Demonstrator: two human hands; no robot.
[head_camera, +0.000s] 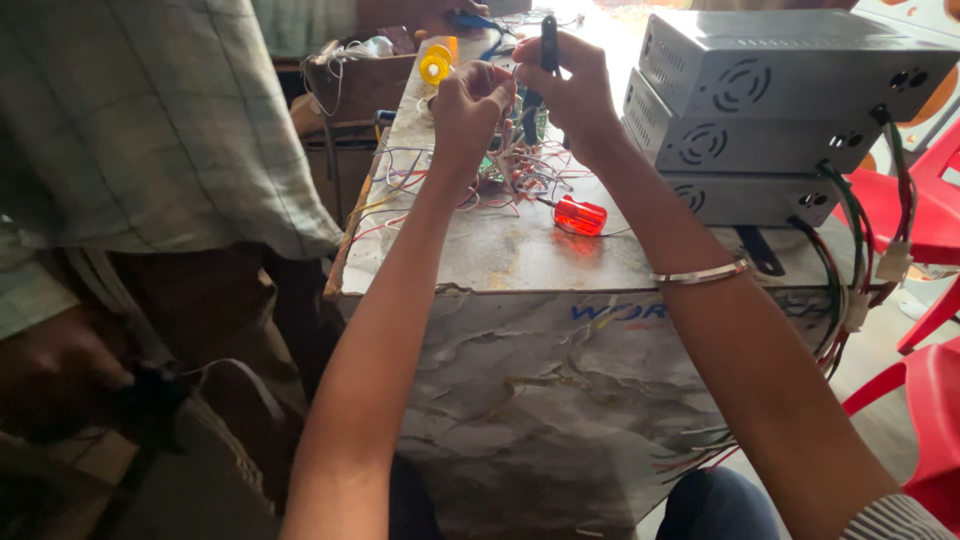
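Above the tangle of wires (500, 170) on the table (520, 250), our right hand (570, 90) grips a black tool (548, 45) upright, while left hand (470, 105) fingers pinch a thin wire beside it.

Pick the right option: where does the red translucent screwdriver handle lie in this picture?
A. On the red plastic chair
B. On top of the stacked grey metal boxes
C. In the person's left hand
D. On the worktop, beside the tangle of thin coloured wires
D: the red translucent screwdriver handle lies on the worktop by the tangle of thin coloured wires, free of both hands, which are raised above it.
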